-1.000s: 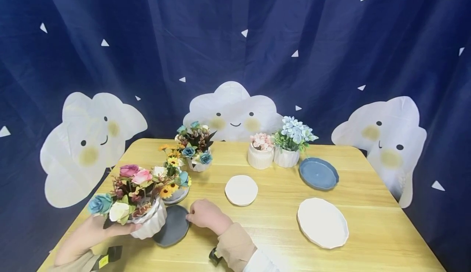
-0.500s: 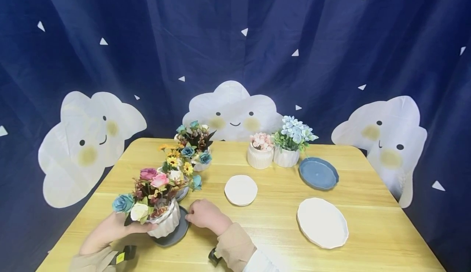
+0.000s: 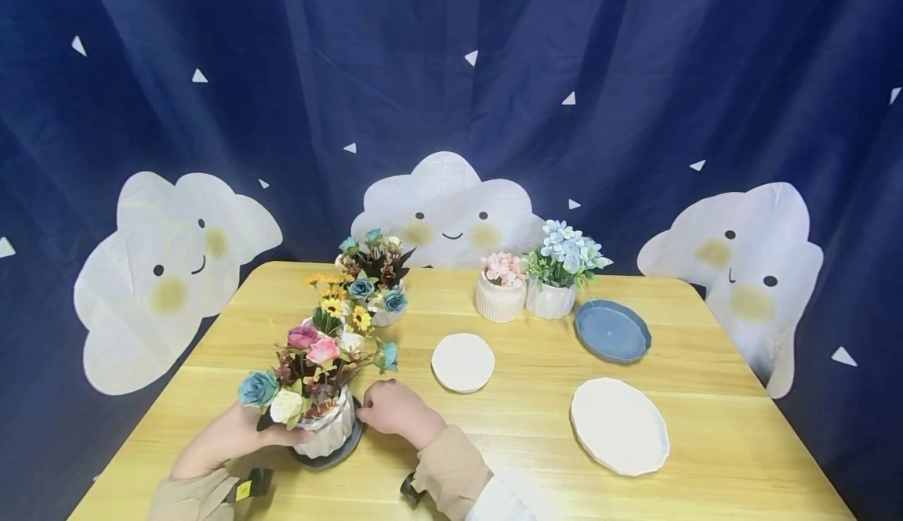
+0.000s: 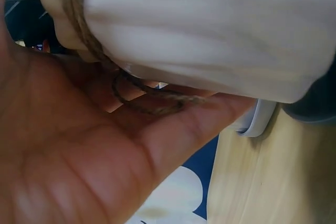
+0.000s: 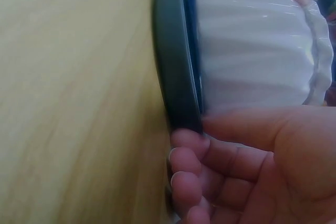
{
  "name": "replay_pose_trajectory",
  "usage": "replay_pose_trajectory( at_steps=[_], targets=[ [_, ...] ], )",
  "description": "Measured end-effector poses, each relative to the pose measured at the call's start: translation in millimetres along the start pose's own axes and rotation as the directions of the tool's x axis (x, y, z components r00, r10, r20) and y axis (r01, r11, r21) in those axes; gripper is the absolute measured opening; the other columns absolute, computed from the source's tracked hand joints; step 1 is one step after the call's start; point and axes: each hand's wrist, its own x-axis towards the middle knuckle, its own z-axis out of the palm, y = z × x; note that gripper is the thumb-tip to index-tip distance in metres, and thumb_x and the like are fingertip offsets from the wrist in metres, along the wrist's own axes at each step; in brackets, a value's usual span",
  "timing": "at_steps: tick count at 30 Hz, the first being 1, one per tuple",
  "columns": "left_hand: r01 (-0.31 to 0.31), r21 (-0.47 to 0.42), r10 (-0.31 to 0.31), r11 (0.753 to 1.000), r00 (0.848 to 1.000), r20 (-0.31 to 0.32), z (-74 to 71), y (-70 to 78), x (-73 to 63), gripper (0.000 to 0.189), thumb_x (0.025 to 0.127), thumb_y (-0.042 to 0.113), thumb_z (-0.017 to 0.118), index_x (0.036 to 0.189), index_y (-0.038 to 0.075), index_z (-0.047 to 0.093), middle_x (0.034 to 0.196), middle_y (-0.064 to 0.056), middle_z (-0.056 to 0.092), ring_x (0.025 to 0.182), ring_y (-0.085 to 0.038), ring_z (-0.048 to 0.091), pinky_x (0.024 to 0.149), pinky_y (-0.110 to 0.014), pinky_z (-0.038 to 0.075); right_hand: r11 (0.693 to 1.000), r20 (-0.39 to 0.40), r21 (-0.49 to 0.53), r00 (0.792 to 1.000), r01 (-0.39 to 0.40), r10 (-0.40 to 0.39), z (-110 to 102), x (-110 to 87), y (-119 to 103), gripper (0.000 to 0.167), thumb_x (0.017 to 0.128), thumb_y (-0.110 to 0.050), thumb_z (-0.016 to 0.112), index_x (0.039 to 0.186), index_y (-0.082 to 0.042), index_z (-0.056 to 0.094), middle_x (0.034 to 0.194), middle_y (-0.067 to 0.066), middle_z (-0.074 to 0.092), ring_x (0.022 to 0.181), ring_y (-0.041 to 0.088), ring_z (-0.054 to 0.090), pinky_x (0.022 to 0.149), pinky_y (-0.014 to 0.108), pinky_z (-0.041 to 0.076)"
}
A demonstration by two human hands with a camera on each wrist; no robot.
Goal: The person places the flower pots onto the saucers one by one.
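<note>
My left hand (image 3: pixel 229 439) grips a white fluted flower pot (image 3: pixel 330 429) full of pink, cream and blue artificial roses (image 3: pixel 323 351). Twine (image 4: pixel 79 19) circles the pot, and its loop lies against my fingers in the left wrist view. The pot stands over a dark grey saucer (image 3: pixel 331 460), covering most of it; whether the base rests fully on it I cannot tell. At the saucer's right edge my right hand (image 3: pixel 398 411) pinches the rim, thumb above and fingertips at the outer side, as the right wrist view shows.
Behind the roses are a pot of yellow flowers (image 3: pixel 331 308) and one of blue roses (image 3: pixel 386 315). Farther right stand a pink-flower pot (image 3: pixel 501 299) and a blue-flower pot (image 3: pixel 550 300). A small white plate (image 3: pixel 462 363), a blue plate (image 3: pixel 612 331) and a large white plate (image 3: pixel 619 427) lie on the table.
My left hand has carried the rose pot to the right, from beside the dark saucer to over it. The right hand has kept its place at the rim.
</note>
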Motion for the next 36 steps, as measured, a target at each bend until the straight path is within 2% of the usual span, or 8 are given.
replay_pose_trajectory(
  at_steps=[6, 10, 14, 17, 18, 23, 31, 36],
  targets=[
    [-0.028, -0.009, 0.028, 1.0, 0.999, 0.023, 3.2, -5.7, 1.1, 0.087, 0.062, 0.017, 0.09, 0.135, 0.001, 0.046, 0.127, -0.018, 0.058, 0.116, 0.004, 0.047, 0.097, -0.009, 0.032, 1.0, 0.004, 0.0, 1.0, -0.006, 0.006, -1.4, -0.3, 0.3, 0.021, 0.086, -0.029, 0.064, 0.068, -0.019, 0.063, 0.066, -0.008, 0.058, 0.06, 0.01, 0.054, 0.055, 0.022, 0.044],
    [0.003, -0.045, 0.0, 0.999, 0.998, 0.059, 5.3, -5.7, 1.8, 0.085, 0.064, 0.017, 0.088, 0.135, -0.001, 0.044, 0.127, -0.016, 0.057, 0.114, 0.003, 0.05, 0.095, -0.011, 0.036, 1.0, 0.003, 0.001, 1.0, -0.008, 0.008, -2.5, -1.2, 0.5, 0.02, 0.086, -0.028, 0.064, 0.068, -0.019, 0.063, 0.067, -0.008, 0.059, 0.062, 0.011, 0.055, 0.056, 0.023, 0.045],
    [0.044, -0.103, -0.035, 0.994, 0.995, 0.096, 6.6, -5.4, 1.5, 0.083, 0.068, 0.013, 0.085, 0.136, -0.003, 0.04, 0.13, 0.001, 0.054, 0.114, 0.003, 0.049, 0.093, -0.011, 0.037, 1.0, 0.001, 0.0, 1.0, -0.012, 0.012, -3.4, -2.0, 0.4, 0.02, 0.086, -0.028, 0.064, 0.069, -0.019, 0.064, 0.069, -0.007, 0.06, 0.064, 0.011, 0.056, 0.058, 0.024, 0.046],
    [0.034, -0.105, -0.024, 0.994, 0.996, 0.09, 6.6, -5.6, 1.8, 0.085, 0.068, 0.013, 0.086, 0.138, -0.003, 0.039, 0.131, 0.011, 0.052, 0.116, 0.004, 0.048, 0.095, -0.011, 0.036, 1.0, -0.003, -0.005, 1.0, -0.007, 0.007, -3.5, -1.8, 0.6, 0.02, 0.086, -0.028, 0.064, 0.069, -0.018, 0.063, 0.069, -0.007, 0.06, 0.064, 0.011, 0.056, 0.058, 0.024, 0.047],
    [0.028, -0.095, -0.02, 0.995, 0.996, 0.085, 6.5, -5.5, 1.8, 0.086, 0.067, 0.014, 0.086, 0.138, -0.003, 0.039, 0.132, 0.009, 0.052, 0.117, 0.004, 0.047, 0.095, -0.011, 0.035, 1.0, -0.004, -0.005, 1.0, -0.005, 0.005, -3.7, -1.9, 0.6, 0.02, 0.086, -0.028, 0.063, 0.068, -0.018, 0.063, 0.069, -0.007, 0.06, 0.063, 0.011, 0.056, 0.058, 0.024, 0.046],
    [0.035, -0.036, -0.032, 0.999, 0.997, 0.067, 6.2, -2.5, -0.5, 0.092, 0.064, 0.015, 0.088, 0.139, -0.005, 0.038, 0.131, -0.02, 0.054, 0.119, 0.008, 0.042, 0.097, -0.009, 0.031, 1.0, -0.003, -0.015, 1.0, 0.001, -0.001, -4.0, -2.9, 0.6, 0.021, 0.087, -0.028, 0.062, 0.068, -0.018, 0.061, 0.068, -0.006, 0.059, 0.061, 0.012, 0.055, 0.057, 0.024, 0.046],
    [0.082, -0.017, -0.079, 0.996, 0.989, 0.127, 6.2, -2.5, -0.3, 0.087, 0.065, 0.015, 0.087, 0.135, -0.008, 0.041, 0.128, -0.022, 0.056, 0.116, 0.005, 0.046, 0.096, -0.013, 0.035, 1.0, 0.0, -0.022, 1.0, -0.009, 0.009, -4.1, -4.1, 1.3, 0.023, 0.087, -0.027, 0.061, 0.066, -0.019, 0.059, 0.064, -0.007, 0.056, 0.057, 0.012, 0.052, 0.054, 0.026, 0.045],
    [0.063, -0.028, -0.058, 0.998, 0.988, 0.145, 5.2, -4.2, -0.6, 0.087, 0.065, 0.012, 0.087, 0.134, -0.011, 0.041, 0.126, -0.024, 0.056, 0.115, 0.007, 0.046, 0.095, -0.013, 0.035, 1.0, 0.005, -0.027, 1.0, -0.01, 0.01, -4.0, -3.8, 1.9, 0.025, 0.087, -0.028, 0.061, 0.064, -0.019, 0.057, 0.062, -0.007, 0.054, 0.056, 0.012, 0.051, 0.053, 0.026, 0.045]
  ],
)
